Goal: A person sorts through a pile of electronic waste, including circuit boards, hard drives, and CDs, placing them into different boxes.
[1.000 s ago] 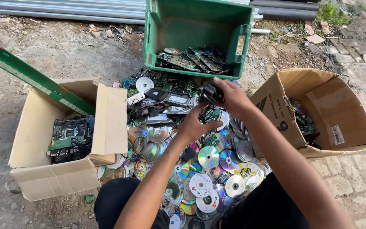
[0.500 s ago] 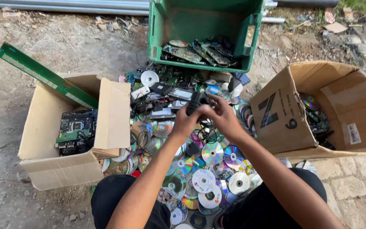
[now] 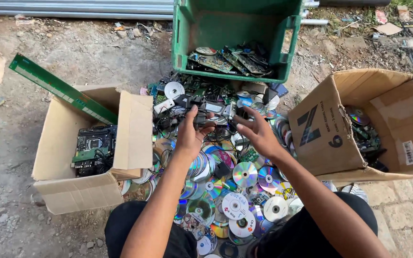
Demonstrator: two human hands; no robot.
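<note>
My left hand (image 3: 190,134) grips a small black electronic part (image 3: 201,118) above a heap of shiny discs (image 3: 237,196) and loose circuit boards on the ground. My right hand (image 3: 256,135) is just to the right of it, fingers spread, its fingertips close to the same part; I cannot tell if they touch it. Both forearms reach forward from my lap over the discs.
A green plastic crate (image 3: 235,36) with circuit boards stands at the back. An open cardboard box (image 3: 89,157) with a motherboard and a long green strip (image 3: 60,88) sits left. A second cardboard box (image 3: 364,124), tipped on its side, lies right. Metal pipes (image 3: 72,7) run along the far edge.
Both hands have come down and toward me from near the crate to over the discs. The black part is now in my left hand and the right hand has opened beside it.
</note>
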